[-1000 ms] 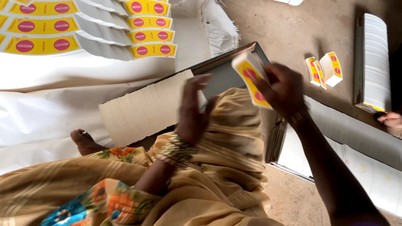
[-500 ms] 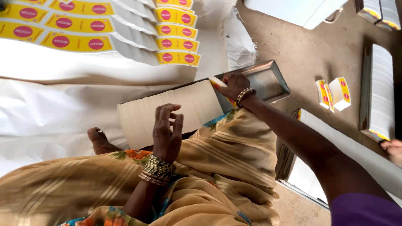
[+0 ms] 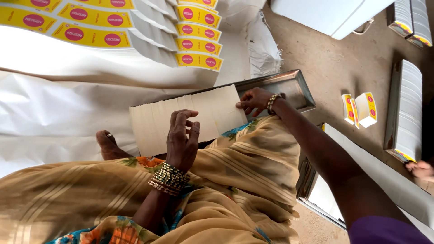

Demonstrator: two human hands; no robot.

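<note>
Nearest, low in the frame, the person sits cross-legged in striped tan cloth with a bare foot (image 3: 107,144) at mid-left. The left hand (image 3: 181,140), bangles at the wrist, rests with loosely curled fingers on the row of white cards (image 3: 181,118) packed on edge in a long metal tray (image 3: 289,88) at the centre; it grips nothing. The right hand (image 3: 256,100) presses its fingertips against the row's right end, seemingly seating cards there; whether it pinches one I cannot tell. I judge the step to be filling the tray, and the next move calls for more stock brought to the open right end.

Right of centre lie two small yellow-and-white folded cartons (image 3: 360,109), beside another filled tray (image 3: 403,110). At the upper left, flat yellow labels with red ovals (image 3: 92,36) lie fanned in overlapping rows on white sheeting (image 3: 49,113).
</note>
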